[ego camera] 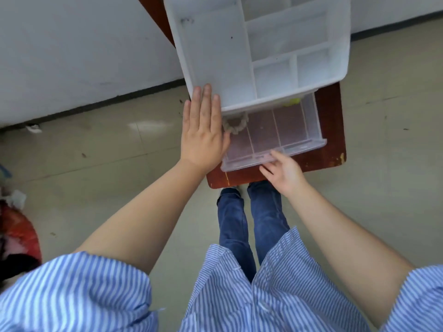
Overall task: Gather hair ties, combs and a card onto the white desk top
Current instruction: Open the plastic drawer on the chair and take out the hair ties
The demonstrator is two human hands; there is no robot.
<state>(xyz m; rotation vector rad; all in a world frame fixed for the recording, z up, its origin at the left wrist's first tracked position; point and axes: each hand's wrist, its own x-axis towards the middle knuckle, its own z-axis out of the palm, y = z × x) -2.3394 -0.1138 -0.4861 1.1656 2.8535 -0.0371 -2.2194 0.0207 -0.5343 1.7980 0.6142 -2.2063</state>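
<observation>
A white plastic organizer (215,51) with divided compartments on top stands on a small reddish-brown tabletop (330,149), close to a white wall (72,56); its lowest clear drawer (275,137) is pulled out toward the person, split by thin dividers into sections. The left hand (203,130) lies flat against the organizer's left corner, fingers straight and close together, holding nothing; the right hand (282,171) touches the drawer's front edge, fingers loosely curled, and whether it grips the lip I cannot tell. A beige braided hair tie (233,125) lies in the drawer's leftmost section, just beside the left hand; something yellow-green (292,101) shows at the drawer's back right.
</observation>
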